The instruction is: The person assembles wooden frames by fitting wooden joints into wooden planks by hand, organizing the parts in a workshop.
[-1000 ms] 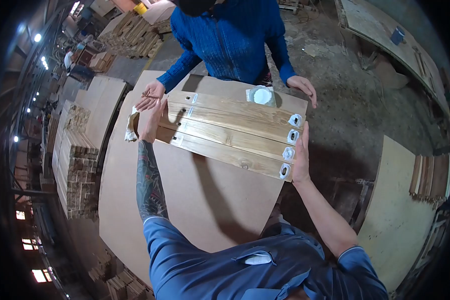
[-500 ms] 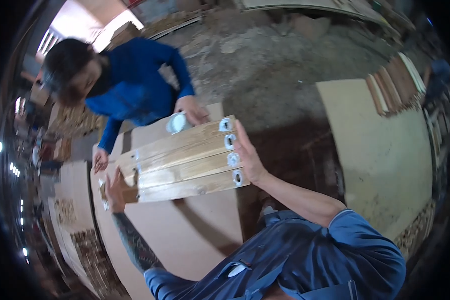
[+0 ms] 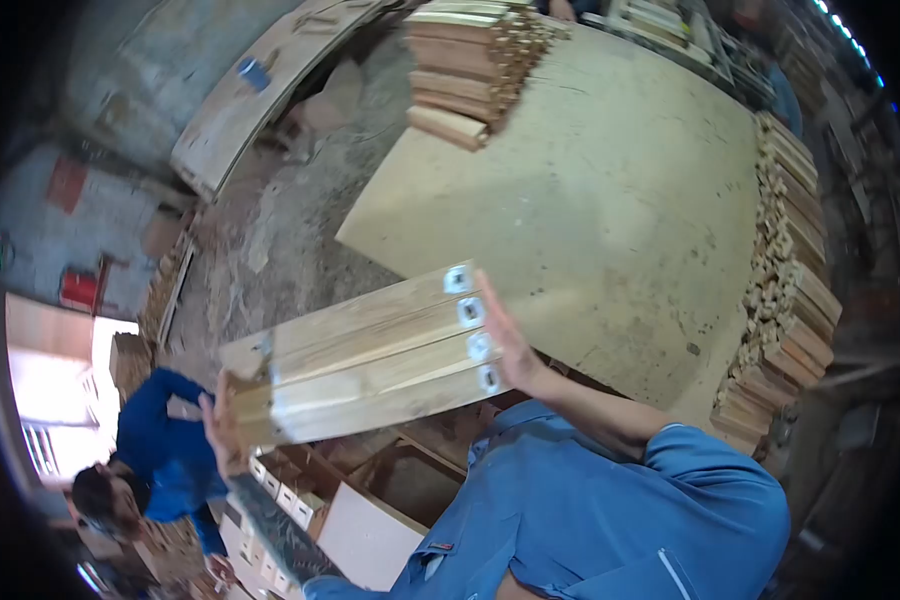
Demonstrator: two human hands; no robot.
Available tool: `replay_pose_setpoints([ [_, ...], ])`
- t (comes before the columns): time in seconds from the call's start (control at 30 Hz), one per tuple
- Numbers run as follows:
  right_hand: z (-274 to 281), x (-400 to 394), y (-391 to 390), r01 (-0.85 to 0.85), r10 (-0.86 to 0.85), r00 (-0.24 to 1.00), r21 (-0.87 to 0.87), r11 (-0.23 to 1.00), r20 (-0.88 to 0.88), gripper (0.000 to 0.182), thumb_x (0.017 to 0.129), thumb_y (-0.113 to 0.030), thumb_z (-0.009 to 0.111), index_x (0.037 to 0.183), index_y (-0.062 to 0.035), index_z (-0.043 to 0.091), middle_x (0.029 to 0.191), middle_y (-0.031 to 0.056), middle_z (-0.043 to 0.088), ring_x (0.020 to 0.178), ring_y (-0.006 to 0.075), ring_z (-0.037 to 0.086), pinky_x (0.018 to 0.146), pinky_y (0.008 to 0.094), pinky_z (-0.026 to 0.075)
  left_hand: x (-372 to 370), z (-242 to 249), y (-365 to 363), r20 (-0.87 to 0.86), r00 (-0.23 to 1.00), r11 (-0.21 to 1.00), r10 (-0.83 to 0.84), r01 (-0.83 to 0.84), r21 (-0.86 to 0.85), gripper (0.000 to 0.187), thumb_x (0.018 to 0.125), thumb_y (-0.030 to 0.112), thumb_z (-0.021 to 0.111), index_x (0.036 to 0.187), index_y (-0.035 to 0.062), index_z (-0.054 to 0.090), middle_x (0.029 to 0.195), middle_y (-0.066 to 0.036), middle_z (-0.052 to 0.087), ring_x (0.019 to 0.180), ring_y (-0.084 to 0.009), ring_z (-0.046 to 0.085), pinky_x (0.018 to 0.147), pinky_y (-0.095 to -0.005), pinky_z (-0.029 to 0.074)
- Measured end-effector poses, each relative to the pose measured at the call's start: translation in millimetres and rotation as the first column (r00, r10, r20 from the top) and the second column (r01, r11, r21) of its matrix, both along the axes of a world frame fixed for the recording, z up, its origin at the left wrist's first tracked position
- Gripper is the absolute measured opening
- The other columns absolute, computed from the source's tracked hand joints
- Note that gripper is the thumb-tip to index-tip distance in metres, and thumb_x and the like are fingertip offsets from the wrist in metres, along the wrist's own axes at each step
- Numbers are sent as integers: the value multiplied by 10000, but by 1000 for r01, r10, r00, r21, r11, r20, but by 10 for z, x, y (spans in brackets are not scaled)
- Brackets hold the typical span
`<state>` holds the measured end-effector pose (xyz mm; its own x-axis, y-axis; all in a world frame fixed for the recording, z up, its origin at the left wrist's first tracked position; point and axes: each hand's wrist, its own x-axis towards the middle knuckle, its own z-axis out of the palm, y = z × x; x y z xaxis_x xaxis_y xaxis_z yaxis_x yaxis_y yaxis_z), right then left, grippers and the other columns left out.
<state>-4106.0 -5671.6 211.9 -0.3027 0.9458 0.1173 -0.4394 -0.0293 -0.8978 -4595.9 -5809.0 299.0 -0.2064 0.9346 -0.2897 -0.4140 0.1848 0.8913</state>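
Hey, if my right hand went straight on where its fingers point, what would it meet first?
Probably the stack of planks on the pale board; the line from your right hand seems to cross above that board, though depth is unclear.

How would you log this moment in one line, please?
boards: held side by side; left hand: one end; right hand: opposite end
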Motion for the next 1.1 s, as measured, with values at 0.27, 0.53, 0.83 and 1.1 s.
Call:
replay_pose_setpoints([
  [0.27, -1013, 2487, 301, 534, -536, 844, -54, 844, -33, 786, 968, -423, 409, 1520, 47, 104, 1579, 173, 211, 1452, 243, 213, 1186, 343, 156, 2863, -1222, 3172, -262, 792, 834, -552, 531, -152, 831, 976, 612, 242, 1519, -15, 197, 1604, -177, 131, 1490, -247, 106, 1194, -337, 46],
  [0.53, -1326, 3542, -58, 711, -534, 547, -21, 703, 644, 754, 964, -388, 460, 1496, 78, 198, 1558, 219, 251, 1459, 274, 207, 1176, 338, 146, 4263, -1976, 3724, -189, 724, 742, -663, 669, -42, 826, 992, 596, 243, 1512, -42, 181, 1590, -172, 191, 1478, -241, 151, 1193, -348, 83],
  [0.83, -1077, 2692, -876, 991, -563, -79, 127, 46, 822, 490, 972, -318, 572, 1324, 14, 496, 1186, 160, 632, 967, 231, 639, 850, 317, 503, 4507, -1832, 4577, -881, 339, 662, -330, 749, 41, 616, 964, 446, 521, 1330, -49, 511, 1370, -214, 526, 1276, -332, 489, 1068, -358, 377],
  [1.1, -1205, 1355, 250, 885, -559, 362, -464, -45, 746, 685, 893, -609, 557, 1170, 17, 565, 983, 157, 639, 831, 211, 625, 709, 329, 509, 4834, -1692, 4460, -877, -131, 320, -462, 898, -302, 633, 897, 604, 520, 989, -4, 671, 883, -221, 662, 868, -384, 638, 799, -438, 487],
])
